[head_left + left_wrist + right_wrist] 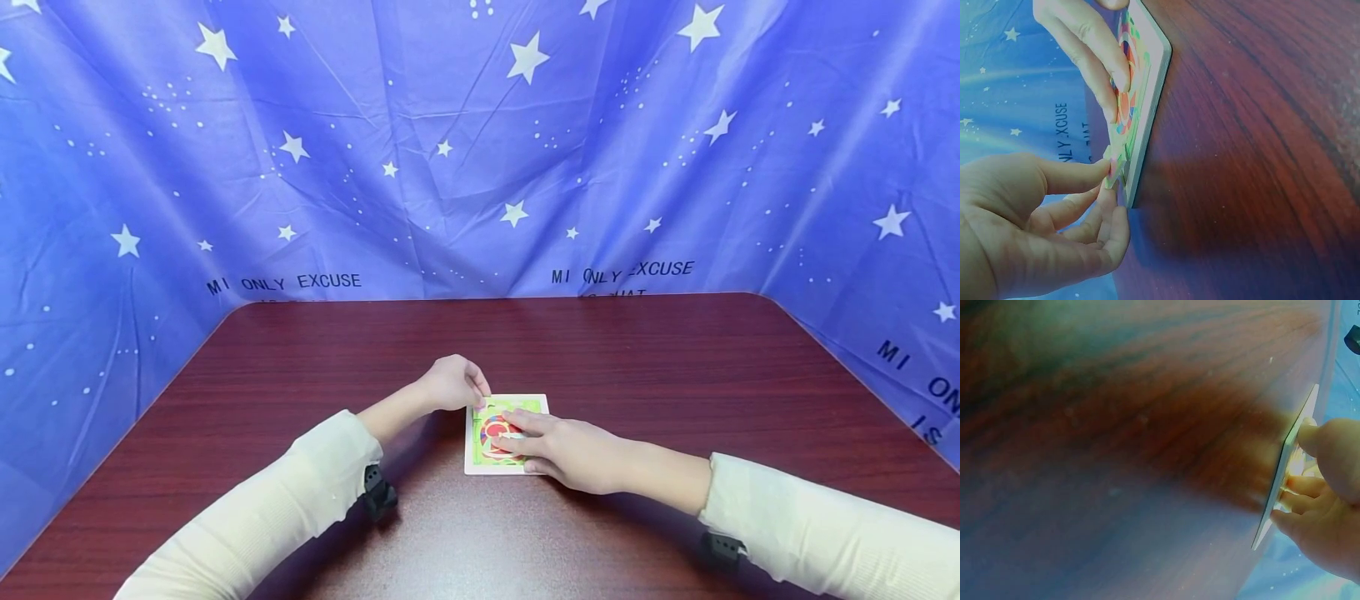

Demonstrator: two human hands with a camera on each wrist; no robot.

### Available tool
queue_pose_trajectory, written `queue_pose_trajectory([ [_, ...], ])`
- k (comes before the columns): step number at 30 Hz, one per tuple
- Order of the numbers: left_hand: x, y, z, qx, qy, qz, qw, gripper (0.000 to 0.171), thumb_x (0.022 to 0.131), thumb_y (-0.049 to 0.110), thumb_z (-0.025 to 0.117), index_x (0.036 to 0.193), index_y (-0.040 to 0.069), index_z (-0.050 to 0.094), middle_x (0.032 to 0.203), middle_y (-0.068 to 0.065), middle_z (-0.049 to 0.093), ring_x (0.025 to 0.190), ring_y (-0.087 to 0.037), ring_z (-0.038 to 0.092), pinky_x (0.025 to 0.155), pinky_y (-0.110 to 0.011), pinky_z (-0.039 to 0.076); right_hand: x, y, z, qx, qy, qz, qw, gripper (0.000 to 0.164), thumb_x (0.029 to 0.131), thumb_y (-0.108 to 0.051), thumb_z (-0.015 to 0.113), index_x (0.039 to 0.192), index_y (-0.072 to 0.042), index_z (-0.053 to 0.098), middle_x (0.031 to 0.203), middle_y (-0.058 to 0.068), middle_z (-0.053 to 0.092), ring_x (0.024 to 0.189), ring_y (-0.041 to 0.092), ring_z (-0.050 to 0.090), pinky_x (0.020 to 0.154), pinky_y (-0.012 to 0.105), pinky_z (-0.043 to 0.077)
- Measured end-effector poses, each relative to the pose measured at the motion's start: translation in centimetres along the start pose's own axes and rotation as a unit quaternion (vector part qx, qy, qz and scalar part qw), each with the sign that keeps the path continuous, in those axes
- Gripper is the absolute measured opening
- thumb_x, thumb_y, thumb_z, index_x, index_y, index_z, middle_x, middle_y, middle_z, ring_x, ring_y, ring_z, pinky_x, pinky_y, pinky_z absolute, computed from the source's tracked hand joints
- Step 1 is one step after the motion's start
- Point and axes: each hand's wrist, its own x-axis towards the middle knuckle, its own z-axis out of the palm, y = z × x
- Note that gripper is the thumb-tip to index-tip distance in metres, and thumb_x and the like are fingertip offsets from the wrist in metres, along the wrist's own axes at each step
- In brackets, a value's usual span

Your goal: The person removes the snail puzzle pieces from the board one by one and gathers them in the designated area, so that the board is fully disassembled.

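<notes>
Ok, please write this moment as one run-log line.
left hand: pinches small piece at corner of board | right hand: rests on board | board: lies on table

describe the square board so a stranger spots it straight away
On the dark red table before the starry curtain, look under the right hand, by the left hand. The square board there stands apart from the hands and table by its white border and green-and-red picture.

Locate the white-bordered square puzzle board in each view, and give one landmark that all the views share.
Head: the puzzle board lies flat, below the picture's centre.
Left wrist: upper part, left of centre, steeply slanted.
Right wrist: right of centre, a thin slanting strip seen nearly edge-on.
Shared landmark: the right hand, its fingers touching the board.
</notes>
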Motion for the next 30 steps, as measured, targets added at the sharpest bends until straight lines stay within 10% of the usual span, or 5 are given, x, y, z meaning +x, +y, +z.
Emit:
queue_pose_trajectory([
  [13, -0.5, -0.6, -0.1, -0.090, 0.004, -0.017, 0.9958, 0.007, 0.078, 0.004, 0.074, 0.085, 0.005, 0.075, 0.078, -0.006, 0.074, 0.066, -0.008, 0.058, 0.062, -0.018, 0.041, 0.0, -0.1, -0.1, -0.001, -0.005, 0.001, 1.000, 0.046, 0.096, -0.024, 0.057, 0.141, -0.026, 0.049, 0.147, 0.012, 0.048, 0.131, 0.028, 0.052, 0.092, 0.039, 0.054],
  [30, -0.7, -1.3, 0.1, -0.093, 0.017, -0.025, 0.9952, 0.007, 0.077, 0.004, 0.075, 0.084, 0.007, 0.075, 0.078, -0.007, 0.075, 0.055, -0.008, 0.056, 0.057, -0.019, 0.041, -0.2, -0.3, 0.0, -0.002, 0.002, 0.010, 1.000, 0.052, 0.097, -0.031, 0.055, 0.144, -0.014, 0.044, 0.150, 0.006, 0.045, 0.137, 0.024, 0.045, 0.103, 0.041, 0.047],
])
